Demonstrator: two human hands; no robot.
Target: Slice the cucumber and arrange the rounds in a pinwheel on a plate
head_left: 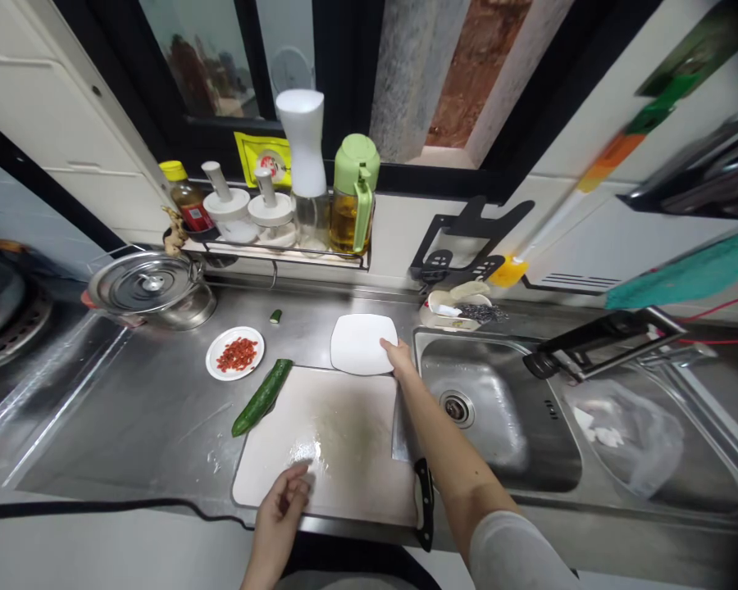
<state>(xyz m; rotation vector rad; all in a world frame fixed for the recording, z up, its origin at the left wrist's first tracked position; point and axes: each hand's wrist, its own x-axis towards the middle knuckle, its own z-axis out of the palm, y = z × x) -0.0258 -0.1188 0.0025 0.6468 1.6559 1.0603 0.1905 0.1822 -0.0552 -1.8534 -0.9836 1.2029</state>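
Note:
My right hand (397, 356) grips the right edge of a white square plate (361, 342) behind the cutting board, thumb on top. My left hand (288, 498) hovers by the near left part of the white cutting board (271, 459), its fingers loosely curled and apart, holding nothing. The board's surface looks wet. A cut cucumber (263, 400) leans across the board's far left corner. To the board's right, a knife (424, 504) lies with its black handle toward me; my right forearm covers part of its blade.
A small plate of chopped red pieces (237, 355) and a cucumber end (275, 316) lie on the steel counter. A lidded pot (153, 287) stands at left, a sink (485, 410) at right. An oil bottle (352, 201) and jars stand on a rack behind.

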